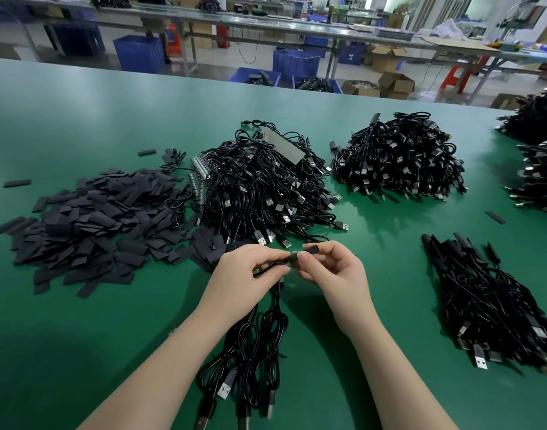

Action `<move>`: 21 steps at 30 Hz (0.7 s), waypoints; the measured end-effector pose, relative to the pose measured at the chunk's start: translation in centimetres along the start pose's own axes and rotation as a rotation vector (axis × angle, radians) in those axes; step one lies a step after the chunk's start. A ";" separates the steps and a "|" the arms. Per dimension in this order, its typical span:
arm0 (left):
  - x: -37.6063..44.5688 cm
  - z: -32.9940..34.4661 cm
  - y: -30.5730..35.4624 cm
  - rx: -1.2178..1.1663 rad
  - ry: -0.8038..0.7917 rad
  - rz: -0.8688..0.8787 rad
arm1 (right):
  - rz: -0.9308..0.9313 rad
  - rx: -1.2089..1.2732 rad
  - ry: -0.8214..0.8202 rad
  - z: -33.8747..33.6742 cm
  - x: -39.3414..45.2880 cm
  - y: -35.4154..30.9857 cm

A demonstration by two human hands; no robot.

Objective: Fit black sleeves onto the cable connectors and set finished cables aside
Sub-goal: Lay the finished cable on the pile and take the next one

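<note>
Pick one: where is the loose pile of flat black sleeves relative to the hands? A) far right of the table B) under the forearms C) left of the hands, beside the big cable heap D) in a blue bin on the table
C: the sleeve pile spreads over the green table to the left of the left hand and right hand, next to the central cable heap.
</note>
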State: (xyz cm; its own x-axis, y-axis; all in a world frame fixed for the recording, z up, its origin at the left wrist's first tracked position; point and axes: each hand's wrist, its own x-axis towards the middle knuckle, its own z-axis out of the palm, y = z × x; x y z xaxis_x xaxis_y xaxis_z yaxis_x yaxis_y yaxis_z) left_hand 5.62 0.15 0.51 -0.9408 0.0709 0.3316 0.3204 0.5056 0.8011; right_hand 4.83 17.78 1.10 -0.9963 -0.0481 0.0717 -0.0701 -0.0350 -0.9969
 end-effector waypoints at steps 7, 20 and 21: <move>-0.1 -0.2 0.5 -0.062 0.012 -0.035 | 0.031 0.069 -0.035 0.3 -0.2 0.1; -0.2 -0.2 0.6 0.038 0.033 0.047 | -0.048 -0.034 -0.018 0.0 -0.1 0.1; -0.2 -0.2 0.6 0.030 0.034 0.052 | -0.038 -0.013 -0.027 0.0 -0.2 0.0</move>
State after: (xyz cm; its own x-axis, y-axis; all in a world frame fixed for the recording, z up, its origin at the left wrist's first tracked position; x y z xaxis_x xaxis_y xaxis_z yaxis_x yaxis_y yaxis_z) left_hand 6.01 0.30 1.06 -0.9184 0.0683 0.3896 0.3647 0.5277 0.7672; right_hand 5.00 17.74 1.07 -0.9911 -0.0738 0.1104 -0.1088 -0.0244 -0.9938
